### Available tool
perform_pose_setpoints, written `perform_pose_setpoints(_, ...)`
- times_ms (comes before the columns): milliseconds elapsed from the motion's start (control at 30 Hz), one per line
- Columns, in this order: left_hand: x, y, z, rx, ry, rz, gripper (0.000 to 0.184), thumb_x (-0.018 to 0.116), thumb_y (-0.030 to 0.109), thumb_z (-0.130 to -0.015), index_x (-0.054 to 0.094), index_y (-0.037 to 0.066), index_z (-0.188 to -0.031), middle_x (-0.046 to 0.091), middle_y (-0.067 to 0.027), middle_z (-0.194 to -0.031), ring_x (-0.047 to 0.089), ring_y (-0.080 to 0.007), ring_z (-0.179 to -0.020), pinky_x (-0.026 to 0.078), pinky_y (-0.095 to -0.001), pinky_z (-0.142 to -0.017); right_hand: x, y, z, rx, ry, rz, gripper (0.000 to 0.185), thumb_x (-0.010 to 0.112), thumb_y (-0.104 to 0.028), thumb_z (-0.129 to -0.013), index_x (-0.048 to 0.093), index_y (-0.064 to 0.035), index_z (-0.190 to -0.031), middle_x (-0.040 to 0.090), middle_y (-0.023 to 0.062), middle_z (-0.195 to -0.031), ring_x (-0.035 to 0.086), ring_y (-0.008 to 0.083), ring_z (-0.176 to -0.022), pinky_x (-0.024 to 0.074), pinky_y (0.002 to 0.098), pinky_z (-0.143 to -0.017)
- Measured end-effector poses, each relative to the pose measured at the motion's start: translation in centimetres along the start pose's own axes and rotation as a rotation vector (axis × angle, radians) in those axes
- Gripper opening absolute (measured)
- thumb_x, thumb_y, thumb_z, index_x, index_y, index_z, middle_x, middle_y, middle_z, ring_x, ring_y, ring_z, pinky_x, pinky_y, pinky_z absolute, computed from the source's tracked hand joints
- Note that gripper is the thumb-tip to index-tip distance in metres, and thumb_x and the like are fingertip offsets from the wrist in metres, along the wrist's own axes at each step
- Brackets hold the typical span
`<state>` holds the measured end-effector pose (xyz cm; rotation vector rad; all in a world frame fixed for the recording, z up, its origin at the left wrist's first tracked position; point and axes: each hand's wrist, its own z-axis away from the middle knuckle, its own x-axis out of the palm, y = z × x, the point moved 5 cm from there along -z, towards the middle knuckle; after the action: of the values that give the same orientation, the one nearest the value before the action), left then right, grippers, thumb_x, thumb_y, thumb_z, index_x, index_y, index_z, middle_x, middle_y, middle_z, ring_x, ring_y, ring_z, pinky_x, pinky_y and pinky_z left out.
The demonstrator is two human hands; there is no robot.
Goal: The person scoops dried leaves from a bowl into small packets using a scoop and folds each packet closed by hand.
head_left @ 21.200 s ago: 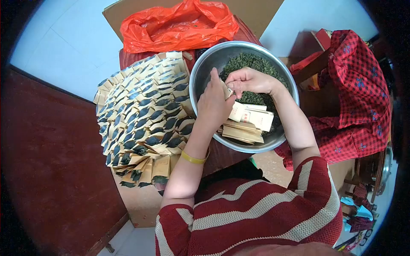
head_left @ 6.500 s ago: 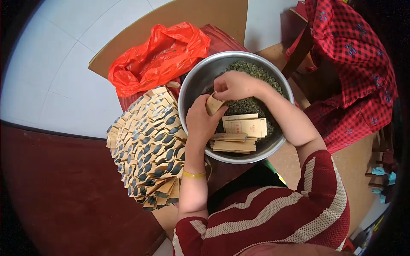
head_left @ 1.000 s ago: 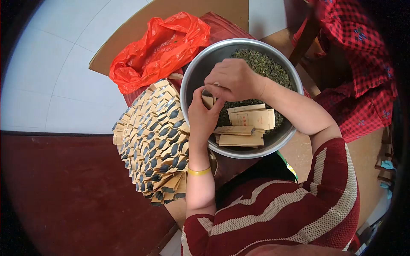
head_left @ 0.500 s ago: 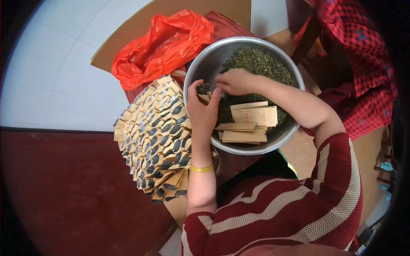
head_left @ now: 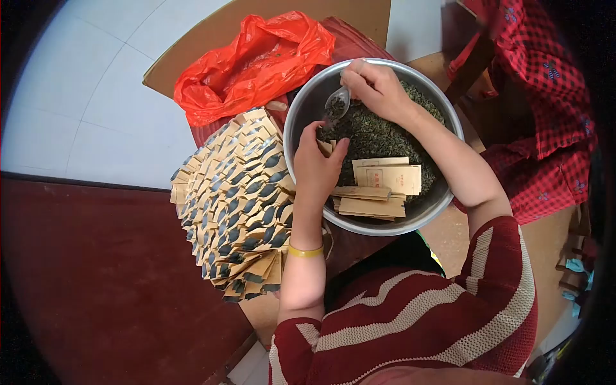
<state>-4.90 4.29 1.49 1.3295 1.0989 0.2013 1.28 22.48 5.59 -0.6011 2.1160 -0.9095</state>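
Note:
A large metal basin (head_left: pixel 292 138) holds loose dried tea leaves (head_left: pixel 378 135). Inside its left edge, my left hand (head_left: pixel 313 170) is closed around a small brown paper packet (head_left: pixel 326 147), which is mostly hidden by the fingers. Just above that packet, my right hand (head_left: pixel 380 90) grips a small scoop (head_left: pixel 345 95). Dark leaves lie in the scoop, its bowl tipped down toward the packet. Several flat paper packets with printed fronts (head_left: pixel 394 178) rest on the tea at the near side of the basin.
A big fanned pile of brown paper packets (head_left: pixel 237 205) with dark patches stands left of the basin. Behind it lies an opened red plastic bag (head_left: pixel 250 70). Red checked cloth (head_left: pixel 539 154) hangs at the right, and a dark red surface (head_left: pixel 115 269) fills the lower left.
My right hand has moved up and back from beside my left hand, and the scoop with leaves now shows. My left hand keeps its hold on the packet. The view has shifted slightly.

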Motion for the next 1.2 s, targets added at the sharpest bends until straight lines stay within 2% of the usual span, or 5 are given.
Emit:
perform_pose_setpoints(233, 0.3, -0.2, 0.0, 0.059, -0.003, 0.04, 0.049, 0.078, 0.021, -0.081, 0.055, -0.002, -0.118, 0.063, -0.0106, -0.083, 0.057, -0.0174, -0.071, 0.048, -0.03, -0.069, 0.4, -4.8, 1.5, -0.488, 0.006, 0.221, 0.008, 0.067, -0.012, -0.087, 0.064, -0.0042, -0.09, 0.066, 0.0103, -0.079, 0.065, 0.0281, -0.071, 0.0501, 0.035, -0.062)
perform_pose_setpoints(333, -0.2, 0.8, 0.2, 0.014, -0.009, -0.006, 0.048, 0.078, 0.02, -0.082, 0.056, -0.002, -0.118, 0.063, -0.0107, -0.084, 0.057, -0.0174, -0.072, 0.048, -0.0297, -0.07, -0.6, -3.8, 0.7, -0.372, 0.08, 0.31, 0.007, 0.067, -0.012, -0.086, 0.064, -0.0058, -0.089, 0.065, 0.0087, -0.077, 0.065, 0.0277, -0.071, 0.0499, 0.0355, -0.062)
perform_pose_setpoints(600, 0.1, -0.3, -0.1, 0.058, 0.027, 0.083, 0.044, 0.071, 0.012, -0.082, 0.055, 0.002, -0.121, 0.059, -0.0116, -0.076, 0.056, -0.0209, -0.063, 0.046, -0.035, -0.062, 3.2, -3.3, 2.3, -0.401, -0.413, 0.269, 0.023, 0.063, -0.001, -0.073, 0.062, -0.0073, -0.095, 0.054, 0.0132, -0.132, 0.05, 0.0332, -0.126, 0.0442, 0.0437, -0.102)
perform_pose_setpoints(833, 0.8, -1.3, -0.1, 0.111, 0.003, 0.201, 0.051, 0.065, 0.008, -0.082, 0.048, 0.001, -0.13, 0.067, -0.0227, -0.106, 0.067, -0.0359, -0.09, 0.052, -0.0395, -0.08, 3.9, -2.6, 2.9, -0.435, -0.484, 0.303, 0.013, 0.065, -0.014, -0.081, 0.066, -0.0068, -0.092, 0.056, 0.0123, -0.132, 0.052, 0.0313, -0.124, 0.047, 0.0423, -0.098)
perform_pose_setpoints(1200, 1.4, -1.4, -0.2, -0.061, -0.247, 0.453, 0.029, 0.066, 0.007, -0.082, 0.061, 0.0, -0.11, 0.064, -0.0137, -0.083, 0.063, -0.0218, -0.078, 0.05, -0.0341, -0.073, 0.4, -5.7, 1.8, -0.193, -0.419, 0.126, 0.023, 0.073, -0.01, -0.079, 0.066, -0.0016, -0.098, 0.052, 0.0122, -0.139, 0.05, 0.0319, -0.126, 0.0429, 0.0402, -0.102)
